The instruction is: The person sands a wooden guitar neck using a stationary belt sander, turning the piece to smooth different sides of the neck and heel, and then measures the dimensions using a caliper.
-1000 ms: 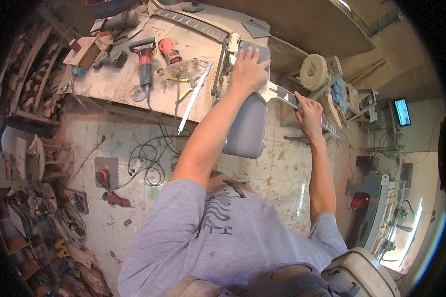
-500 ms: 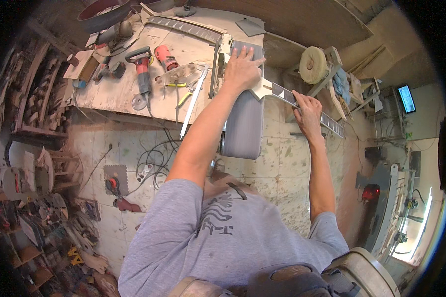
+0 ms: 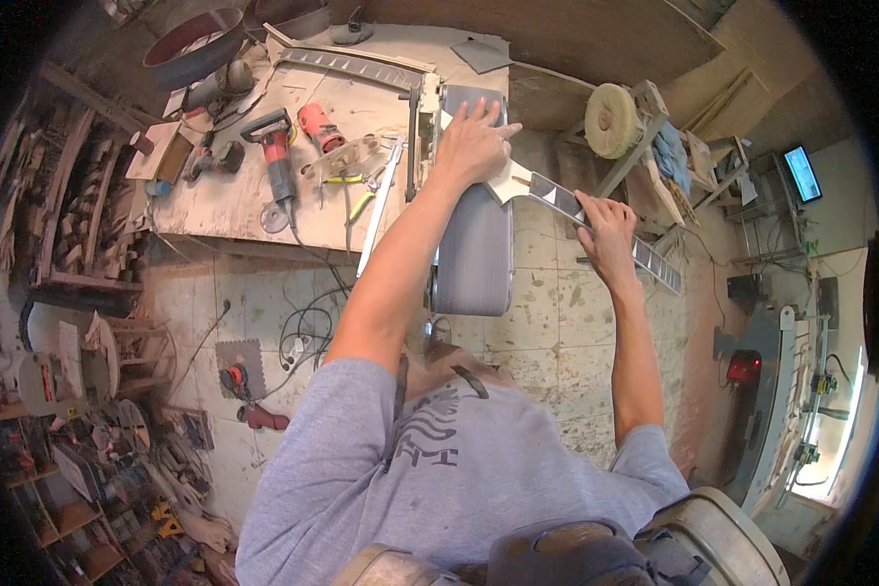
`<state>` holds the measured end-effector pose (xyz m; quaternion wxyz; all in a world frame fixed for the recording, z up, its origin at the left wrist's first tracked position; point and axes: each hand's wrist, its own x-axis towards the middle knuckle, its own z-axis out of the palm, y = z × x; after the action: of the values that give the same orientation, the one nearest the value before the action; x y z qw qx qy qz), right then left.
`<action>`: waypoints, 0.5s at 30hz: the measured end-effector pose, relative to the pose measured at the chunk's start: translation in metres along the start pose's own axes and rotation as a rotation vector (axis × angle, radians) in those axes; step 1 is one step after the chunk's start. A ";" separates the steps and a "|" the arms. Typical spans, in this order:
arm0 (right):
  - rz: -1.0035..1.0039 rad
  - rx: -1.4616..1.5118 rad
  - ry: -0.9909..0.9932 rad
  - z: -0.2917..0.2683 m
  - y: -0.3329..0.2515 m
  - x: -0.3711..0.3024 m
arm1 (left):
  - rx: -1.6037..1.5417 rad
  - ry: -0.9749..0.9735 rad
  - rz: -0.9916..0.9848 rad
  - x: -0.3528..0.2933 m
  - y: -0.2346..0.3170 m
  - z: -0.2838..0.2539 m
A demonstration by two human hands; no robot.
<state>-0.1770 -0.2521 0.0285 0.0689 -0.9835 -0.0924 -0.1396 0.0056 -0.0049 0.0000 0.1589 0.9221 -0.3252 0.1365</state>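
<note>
A guitar neck (image 3: pixel 554 195) with a dark fingerboard and pale triangular inlays lies slantwise across a belt sander. Its wide cream end (image 3: pixel 510 183) is over the grey sanding belt (image 3: pixel 474 249). My left hand (image 3: pixel 474 145) lies with fingers stretched and spread on that end, pressing it down; the palm hides part of it. My right hand (image 3: pixel 607 230) grips the neck partway along its fingerboard, fingers wrapped over the edge. Beyond that hand the squared end of the neck sticks out to the right in the air.
Left on the wooden bench (image 3: pixel 225 210) are a red-and-grey angle grinder (image 3: pixel 277 161), a red power tool (image 3: pixel 319 127), yellow-handled pliers (image 3: pixel 361 200) and another inlaid neck (image 3: pixel 352 66). A round buffing wheel (image 3: pixel 612 121) stands to the right. Black cables (image 3: pixel 308 332) coil on the tiled floor.
The whole view has shifted slightly. Both hands keep their hold, and the neck stays on the belt with its free end tipped a little lower in the picture.
</note>
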 end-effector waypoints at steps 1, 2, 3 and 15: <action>0.004 -0.006 -0.002 -0.001 0.000 -0.002 | -0.007 0.000 0.006 -0.001 0.000 0.001; 0.008 -0.011 -0.004 -0.001 0.000 -0.003 | -0.013 -0.001 0.009 0.000 0.001 0.002; 0.010 -0.007 -0.004 -0.001 0.000 -0.004 | -0.018 -0.002 0.011 0.000 0.001 0.003; -0.011 -0.036 -0.047 -0.008 0.005 -0.005 | -0.039 0.021 0.002 0.004 0.007 0.010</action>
<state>-0.1834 -0.2592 0.0345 0.0485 -0.9870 -0.0969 -0.1187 0.0050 -0.0161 -0.0064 0.1801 0.9171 -0.3270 0.1400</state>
